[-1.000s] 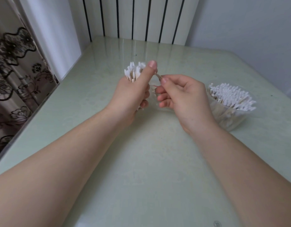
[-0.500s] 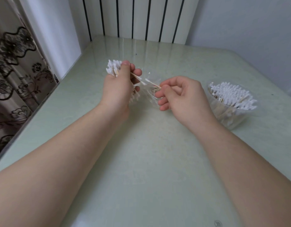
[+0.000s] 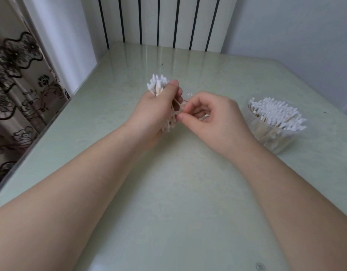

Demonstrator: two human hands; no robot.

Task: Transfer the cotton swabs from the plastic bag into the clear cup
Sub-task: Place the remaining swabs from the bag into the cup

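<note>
Head view: left hand [image 3: 155, 114] grips a bundle of wooden-stemmed, white-tipped cotton swabs [image 3: 157, 85], centre of the glossy pale-green table [image 3: 168, 202]. Right hand [image 3: 213, 118] pinches at the bundle's lower side, where crinkled clear plastic bag [image 3: 191, 94] film is faintly visible. The round clear cup [image 3: 274, 139] stands at right, packed with swabs.

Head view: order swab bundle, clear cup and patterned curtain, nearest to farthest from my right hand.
1. swab bundle, gripped in the left hand, beside the right hand.
2. clear cup, on the table to its right.
3. patterned curtain, far left beyond the table.
</note>
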